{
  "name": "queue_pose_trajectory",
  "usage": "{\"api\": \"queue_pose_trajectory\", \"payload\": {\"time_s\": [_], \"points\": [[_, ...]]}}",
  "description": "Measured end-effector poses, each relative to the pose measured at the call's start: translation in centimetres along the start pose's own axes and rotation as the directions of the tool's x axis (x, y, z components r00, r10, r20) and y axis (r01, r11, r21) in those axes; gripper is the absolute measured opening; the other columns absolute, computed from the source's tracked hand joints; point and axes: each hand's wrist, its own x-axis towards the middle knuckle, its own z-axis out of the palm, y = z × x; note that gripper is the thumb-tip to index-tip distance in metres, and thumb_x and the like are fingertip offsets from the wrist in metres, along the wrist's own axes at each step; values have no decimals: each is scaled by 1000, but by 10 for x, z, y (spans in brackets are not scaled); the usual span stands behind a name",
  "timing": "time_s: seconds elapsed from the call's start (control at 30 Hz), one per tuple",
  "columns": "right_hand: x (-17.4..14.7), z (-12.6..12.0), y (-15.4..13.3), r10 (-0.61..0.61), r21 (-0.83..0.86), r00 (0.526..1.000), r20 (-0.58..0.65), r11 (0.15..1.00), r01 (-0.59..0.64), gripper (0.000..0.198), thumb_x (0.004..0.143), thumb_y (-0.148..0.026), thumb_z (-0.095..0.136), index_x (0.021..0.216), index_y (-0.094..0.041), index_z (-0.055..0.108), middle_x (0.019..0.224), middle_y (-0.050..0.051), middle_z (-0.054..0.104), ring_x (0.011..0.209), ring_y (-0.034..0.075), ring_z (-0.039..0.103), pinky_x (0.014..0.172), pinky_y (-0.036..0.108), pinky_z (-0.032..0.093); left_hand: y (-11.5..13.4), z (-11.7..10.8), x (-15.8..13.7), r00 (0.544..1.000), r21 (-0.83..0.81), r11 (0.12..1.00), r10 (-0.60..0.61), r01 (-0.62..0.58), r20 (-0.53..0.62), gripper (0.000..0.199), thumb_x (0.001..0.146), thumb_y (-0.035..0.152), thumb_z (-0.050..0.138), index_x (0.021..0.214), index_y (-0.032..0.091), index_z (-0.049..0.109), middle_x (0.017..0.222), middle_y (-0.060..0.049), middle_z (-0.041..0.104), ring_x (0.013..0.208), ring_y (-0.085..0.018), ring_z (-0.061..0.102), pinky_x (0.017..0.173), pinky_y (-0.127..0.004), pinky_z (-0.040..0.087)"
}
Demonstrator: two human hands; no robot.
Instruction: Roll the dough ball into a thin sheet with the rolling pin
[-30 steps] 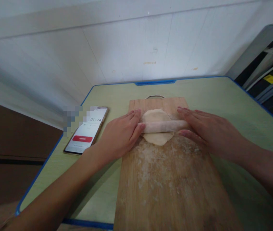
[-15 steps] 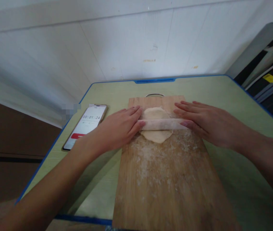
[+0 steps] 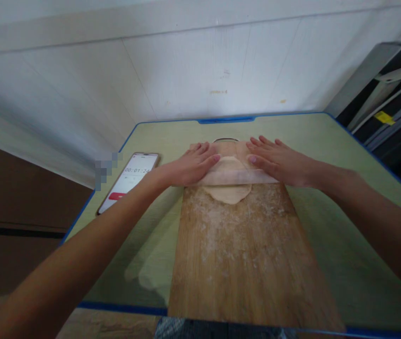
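Note:
A whitish rolling pin [image 3: 239,177] lies crosswise over a flat, roundish sheet of dough [image 3: 229,194], which shows on both sides of it. My left hand [image 3: 194,165] rests flat on the pin's left end, fingers stretched forward. On the pin's right end lies my right hand [image 3: 281,161], its fingers spread and its palm down. Both hands are open and cover the pin's ends. Beneath is a wooden cutting board [image 3: 246,254] dusted with flour, with a metal handle [image 3: 226,139] at its far end.
A phone [image 3: 140,162] showing a running timer lies left of the board, partly behind my left forearm. The pale green table [image 3: 165,134] has a blue rim and stands against a white wall [image 3: 193,70]. Dark framed objects [image 3: 398,94] lean at the right.
The pin has turned slightly away from me over the dough. My hands have slid forward onto it, the palms now over its ends, and the thumbs lie farther forward. The view has shifted slightly.

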Motion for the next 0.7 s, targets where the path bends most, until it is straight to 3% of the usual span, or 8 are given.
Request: {"api": "queue_pose_trajectory", "payload": {"time_s": [0.13,0.3,0.43,0.53,0.7], "points": [[-12,-1,-13,31,-96,999,-32,995,-34,81,93,-62,10,147,-8,35,153,18,31,143,32,22,112,59,19,6,5,-9,996,41,998,-52,55,-66,59,100,40,13,151,12,18,160,-15,15,147,-29,8,117,-49,15],[-8,-2,-15,97,-120,995,-23,988,-99,72,97,-53,11,146,-7,37,152,19,33,142,32,24,110,61,23,6,5,0,990,36,990,-135,137,-46,55,101,34,10,151,15,21,159,-13,20,147,-28,16,115,-47,21],[-25,0,-23,-32,-163,992,-119,987,13,84,95,-58,0,141,-2,42,146,22,42,139,33,33,109,62,24,19,5,-16,976,66,984,-155,166,-153,57,101,33,10,152,9,13,161,-13,14,148,-28,5,117,-53,11],[-31,2,-27,-79,-201,981,-176,979,42,92,92,-61,-7,137,0,46,143,23,46,138,33,36,109,62,25,23,6,-23,973,105,986,-105,128,-204,57,101,36,13,152,11,15,160,-10,19,148,-25,5,118,-52,5],[-22,3,-25,-14,-247,981,-194,968,-35,82,96,-58,2,140,-2,43,144,22,45,138,32,34,109,61,26,18,7,-11,964,45,971,-228,237,-137,57,101,36,7,152,11,15,160,-13,18,147,-31,11,114,-59,17]]}}
